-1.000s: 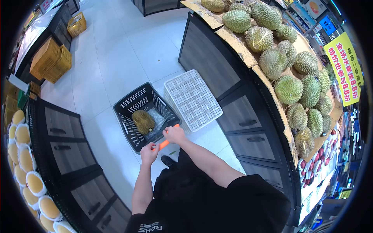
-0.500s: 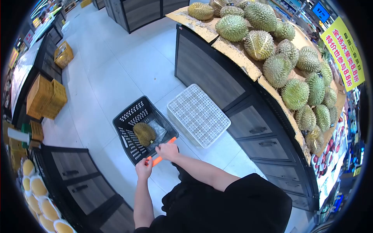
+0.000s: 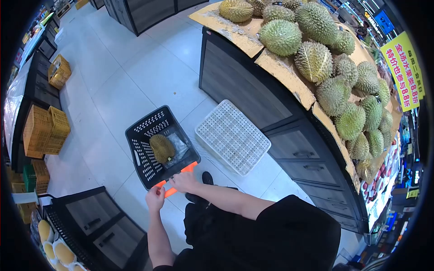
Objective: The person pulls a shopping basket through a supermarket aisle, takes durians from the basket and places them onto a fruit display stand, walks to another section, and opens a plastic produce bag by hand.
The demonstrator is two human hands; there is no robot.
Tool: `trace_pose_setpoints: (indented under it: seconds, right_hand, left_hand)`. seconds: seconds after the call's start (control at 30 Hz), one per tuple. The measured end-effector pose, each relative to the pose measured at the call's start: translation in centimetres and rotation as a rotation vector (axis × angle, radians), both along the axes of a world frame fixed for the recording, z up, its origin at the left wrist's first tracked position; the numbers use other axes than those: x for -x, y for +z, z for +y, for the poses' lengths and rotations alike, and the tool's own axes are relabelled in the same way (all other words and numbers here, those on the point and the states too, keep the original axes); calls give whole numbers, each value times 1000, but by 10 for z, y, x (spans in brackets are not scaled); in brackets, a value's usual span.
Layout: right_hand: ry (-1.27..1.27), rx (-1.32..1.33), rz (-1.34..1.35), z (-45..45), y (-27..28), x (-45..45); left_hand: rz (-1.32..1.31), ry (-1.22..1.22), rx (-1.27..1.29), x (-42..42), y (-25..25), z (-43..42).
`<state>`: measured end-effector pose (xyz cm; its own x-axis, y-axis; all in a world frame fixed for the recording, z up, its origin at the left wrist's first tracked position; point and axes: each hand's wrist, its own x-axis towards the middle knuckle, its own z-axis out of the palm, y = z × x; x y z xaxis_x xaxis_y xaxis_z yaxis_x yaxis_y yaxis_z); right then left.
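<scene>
And here the right hand (image 3: 184,182) is curled closed over the smooth orange bar-shaped handle (image 3: 189,166), while the left hand (image 3: 155,198), also closed, pinches its left end between thumb and fingers. That's 2 hands on 1 handle, at the near side of the black perforated plastic basket (image 3: 139,132) on the floor.

Compared with the earliest frame, the basket now stands clearer of the white lattice-topped plastic crate (image 3: 233,135), with more floor showing between them, and a dark shoe (image 3: 207,178) has come into view beside its near corner. The grip holds on, and the load is unchanged.

Inside, there's the star: 1 brownish-green, spiky, oval durian (image 3: 162,148), lying on the basket's bottom with its pale stalk end towards the handle, right beside a clear, crumpled plastic bag (image 3: 178,147).

Farther out to the right, green and yellowish spiky durians (image 3: 334,95) crowd a cardboard-edged stand (image 3: 285,77) over dark wood-grain cabinets.
</scene>
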<state>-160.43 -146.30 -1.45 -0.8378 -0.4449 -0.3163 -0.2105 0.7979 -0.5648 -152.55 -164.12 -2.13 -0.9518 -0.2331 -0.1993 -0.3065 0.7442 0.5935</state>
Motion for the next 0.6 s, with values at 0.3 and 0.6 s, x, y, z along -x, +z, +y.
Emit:
trace_pose_setpoints:
  seconds: [0.3, 0.6]
  right_hand:
    - [-102, -2, -62, -53, -2, 68]
    - [-268, -113, -134, -98, 7, 150]
  left_hand:
    - [-9, -102, 7, 80, 1, -60]
    - [-102, -245, 7, 187, 7, -115]
